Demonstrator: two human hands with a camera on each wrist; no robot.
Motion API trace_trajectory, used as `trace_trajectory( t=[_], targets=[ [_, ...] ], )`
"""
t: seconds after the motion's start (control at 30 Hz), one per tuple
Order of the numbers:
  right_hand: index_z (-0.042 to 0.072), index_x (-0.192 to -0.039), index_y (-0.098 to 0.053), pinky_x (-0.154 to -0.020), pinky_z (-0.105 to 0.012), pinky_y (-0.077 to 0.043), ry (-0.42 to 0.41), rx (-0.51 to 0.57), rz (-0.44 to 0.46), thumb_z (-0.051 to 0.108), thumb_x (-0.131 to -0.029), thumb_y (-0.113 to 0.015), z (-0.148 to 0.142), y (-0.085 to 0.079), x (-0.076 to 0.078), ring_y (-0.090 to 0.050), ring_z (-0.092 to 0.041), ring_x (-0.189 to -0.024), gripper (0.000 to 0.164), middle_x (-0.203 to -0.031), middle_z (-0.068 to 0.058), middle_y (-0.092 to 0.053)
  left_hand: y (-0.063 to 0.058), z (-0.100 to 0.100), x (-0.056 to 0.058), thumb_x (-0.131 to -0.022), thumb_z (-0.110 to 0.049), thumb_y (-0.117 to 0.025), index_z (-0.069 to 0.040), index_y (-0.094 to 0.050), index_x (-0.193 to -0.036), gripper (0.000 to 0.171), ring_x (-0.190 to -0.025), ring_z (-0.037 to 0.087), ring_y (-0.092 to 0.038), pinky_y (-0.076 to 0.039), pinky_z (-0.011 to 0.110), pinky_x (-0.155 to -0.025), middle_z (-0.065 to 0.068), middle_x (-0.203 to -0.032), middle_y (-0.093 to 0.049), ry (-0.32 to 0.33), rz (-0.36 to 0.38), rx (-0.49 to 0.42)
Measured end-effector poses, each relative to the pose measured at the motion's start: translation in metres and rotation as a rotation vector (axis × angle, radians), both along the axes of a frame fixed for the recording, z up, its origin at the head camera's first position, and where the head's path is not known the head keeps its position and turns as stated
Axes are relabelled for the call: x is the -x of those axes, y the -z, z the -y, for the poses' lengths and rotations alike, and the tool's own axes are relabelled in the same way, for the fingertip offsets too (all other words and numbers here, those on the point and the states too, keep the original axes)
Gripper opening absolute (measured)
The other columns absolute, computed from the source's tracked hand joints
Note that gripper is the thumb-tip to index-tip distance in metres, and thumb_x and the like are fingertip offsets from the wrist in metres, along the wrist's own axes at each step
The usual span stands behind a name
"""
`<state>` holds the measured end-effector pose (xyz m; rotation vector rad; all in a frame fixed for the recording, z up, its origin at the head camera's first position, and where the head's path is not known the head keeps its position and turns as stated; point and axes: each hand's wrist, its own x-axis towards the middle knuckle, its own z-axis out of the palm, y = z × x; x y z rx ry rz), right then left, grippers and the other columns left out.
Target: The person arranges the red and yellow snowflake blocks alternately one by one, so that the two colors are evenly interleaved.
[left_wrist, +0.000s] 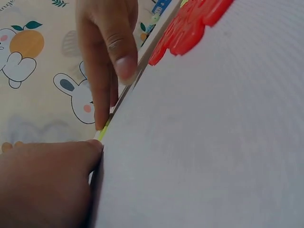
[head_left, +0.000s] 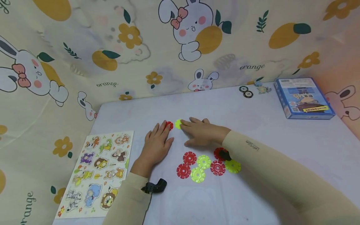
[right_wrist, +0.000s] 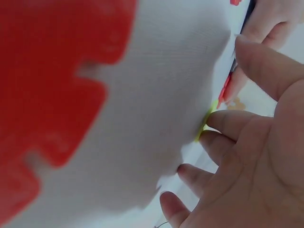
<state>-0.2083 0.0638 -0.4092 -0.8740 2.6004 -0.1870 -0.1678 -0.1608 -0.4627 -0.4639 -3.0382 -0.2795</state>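
Observation:
Two notched plastic discs lie close together on the table under my fingertips. My left hand (head_left: 155, 147), fingers straight, rests on the red disc (head_left: 170, 125) and covers much of it. With fingers spread, my right hand (head_left: 202, 132) touches the yellow-green disc (head_left: 177, 124) at its right side. In the right wrist view, the tips of my right hand (right_wrist: 251, 156) meet the edge of the yellow-green disc (right_wrist: 204, 124), beside the red disc (right_wrist: 223, 90). Nearer me lie several more red discs (head_left: 183, 171) and yellow-green discs (head_left: 198, 175), some partly hidden by the right wrist camera.
An animal puzzle board (head_left: 95, 168) lies at the left, partly behind my left sleeve. At the back right stand a blue box (head_left: 305, 98), two small black rings (head_left: 246, 92) and a little figure-like piece (head_left: 262, 88). A printed cloth (head_left: 168, 65) hangs behind the table.

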Motion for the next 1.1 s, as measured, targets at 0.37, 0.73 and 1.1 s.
trace_trajectory(
  t=[0.37, 0.73, 1.1],
  targets=[
    [0.028, -0.154, -0.022, -0.105, -0.064, -0.012, 0.042, -0.010, 0.047, 0.072, -0.076, -0.060, 0.010, -0.002, 0.000, -0.002, -0.031, -0.144, 0.096, -0.159, 0.007, -0.009, -0.001, 0.002, 0.001, -0.095, -0.055, -0.045, -0.020, -0.025, -0.153, 0.070, -0.144, 0.028, -0.008, -0.011, 0.056, -0.109, 0.001, -0.159, -0.014, 0.002, 0.026, -0.024],
    [0.027, -0.153, -0.026, -0.102, -0.067, -0.016, 0.086, 0.243, 0.069, 0.069, -0.084, -0.052, -0.019, -0.015, -0.002, -0.018, -0.025, -0.142, 0.085, -0.157, 0.002, -0.018, 0.001, -0.006, 0.001, -0.093, -0.059, -0.046, -0.022, -0.025, -0.153, 0.074, -0.144, 0.026, -0.008, -0.014, 0.056, -0.107, -0.003, -0.159, -0.014, 0.097, -0.013, -0.086],
    [0.036, -0.145, -0.038, -0.099, -0.051, -0.037, 0.136, 0.615, 0.167, 0.058, -0.088, -0.057, -0.085, -0.036, -0.048, -0.038, -0.019, -0.131, 0.063, -0.146, 0.011, -0.037, 0.007, -0.015, 0.001, -0.087, -0.075, -0.030, -0.027, -0.024, -0.153, 0.081, -0.144, 0.021, 0.000, -0.011, 0.059, -0.106, -0.008, -0.159, -0.011, 0.089, 0.018, 0.013]
  ],
)
